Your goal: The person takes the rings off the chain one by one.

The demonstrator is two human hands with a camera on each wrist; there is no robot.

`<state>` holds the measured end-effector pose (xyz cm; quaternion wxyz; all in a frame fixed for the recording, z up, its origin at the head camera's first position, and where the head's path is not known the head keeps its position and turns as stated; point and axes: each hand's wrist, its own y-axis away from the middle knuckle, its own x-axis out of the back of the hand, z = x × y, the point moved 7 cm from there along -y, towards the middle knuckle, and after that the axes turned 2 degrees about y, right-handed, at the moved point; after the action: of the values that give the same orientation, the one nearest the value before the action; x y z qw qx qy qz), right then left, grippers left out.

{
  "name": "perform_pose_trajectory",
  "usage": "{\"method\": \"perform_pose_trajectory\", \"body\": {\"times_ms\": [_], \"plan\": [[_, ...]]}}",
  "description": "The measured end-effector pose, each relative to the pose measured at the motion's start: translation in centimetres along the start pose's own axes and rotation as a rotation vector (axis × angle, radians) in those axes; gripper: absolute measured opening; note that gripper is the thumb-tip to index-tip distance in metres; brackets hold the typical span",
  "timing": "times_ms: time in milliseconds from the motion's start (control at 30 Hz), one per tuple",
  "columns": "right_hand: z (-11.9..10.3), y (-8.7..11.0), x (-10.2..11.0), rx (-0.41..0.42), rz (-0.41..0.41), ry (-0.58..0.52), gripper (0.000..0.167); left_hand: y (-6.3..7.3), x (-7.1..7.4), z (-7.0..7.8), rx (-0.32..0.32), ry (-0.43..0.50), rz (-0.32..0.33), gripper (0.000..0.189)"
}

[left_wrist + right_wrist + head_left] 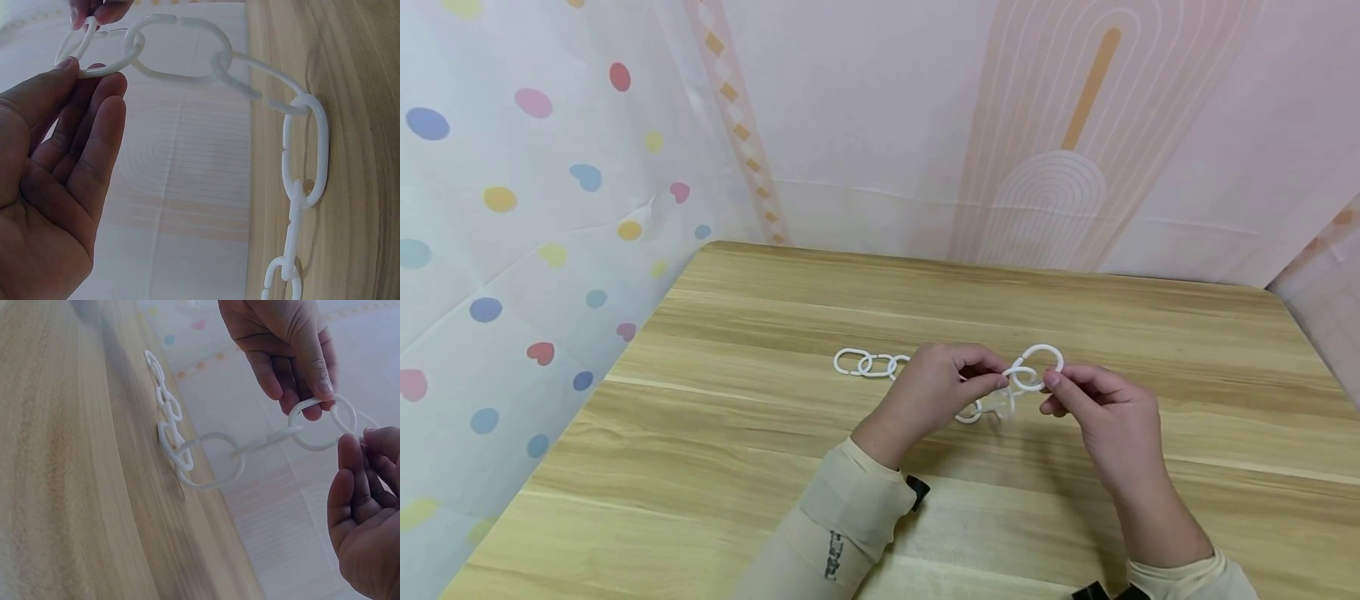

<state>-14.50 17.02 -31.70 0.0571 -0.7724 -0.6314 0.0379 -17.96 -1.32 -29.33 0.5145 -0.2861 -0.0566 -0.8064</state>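
White plastic chain links, oval with a small slit in one side, are joined into a chain. My left hand (921,396) pinches one link (109,70) between thumb and fingers. With thumb and fingertips, my right hand (1116,421) pinches the end link (1043,347), which passes through the left hand's link. Both links are held above the table. From the left hand's link, more links (181,78) hang down in the left wrist view. The lower chain (167,412) lies on the wood, and its far end link (852,351) shows left of my left hand, which hides the middle part.
A wood-grain table (700,467) spreads beneath both hands. Behind it hangs a pink patterned cloth (880,125), and a white cloth with coloured dots (550,275) runs along the left side. Black straps (917,492) show at the wrists.
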Motion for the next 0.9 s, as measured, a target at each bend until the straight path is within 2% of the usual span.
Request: {"method": "perform_pose_trajectory", "body": {"times_ms": [267, 533, 900], "plan": [[0.31, -0.03, 0.16, -0.033, 0.000, 0.018, 0.013, -0.03, 0.02, 0.03, -0.032, -0.012, 0.010, 0.007], [0.47, -0.16, 0.01, -0.045, -0.010, -0.030, 0.009, 0.07, 0.31, 0.12, -0.036, 0.006, 0.025, 0.005], [0.91, -0.29, 0.09, -0.095, -0.032, 0.001, 0.010, 0.03, 0.27, 0.20, -0.063, 0.008, 0.031, 0.008]]}}
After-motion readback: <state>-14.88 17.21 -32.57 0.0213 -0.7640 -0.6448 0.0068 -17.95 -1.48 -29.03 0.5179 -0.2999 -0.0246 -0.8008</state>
